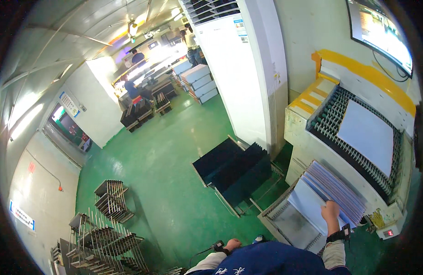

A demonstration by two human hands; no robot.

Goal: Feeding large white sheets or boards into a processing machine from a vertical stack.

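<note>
My right hand is closed on the upper edge of a white flat panel that leans in a slotted rack. A row of similar thin panels stands close together on the far side of that hand. Low in front of my body, my left hand is held over the green floor, touching nothing that I can see. Its fingers are too small and partly hidden to read. Both wrists wear a dark strapped device. Beside the rack, another white panel lies flat on the rollers of a conveyor machine.
Dark panels stand in a floor rack ahead. Wire racks crowd the lower left. A tall white cabinet unit rises behind the dark panels. A screen hangs above the machine. People are at lit benches far off.
</note>
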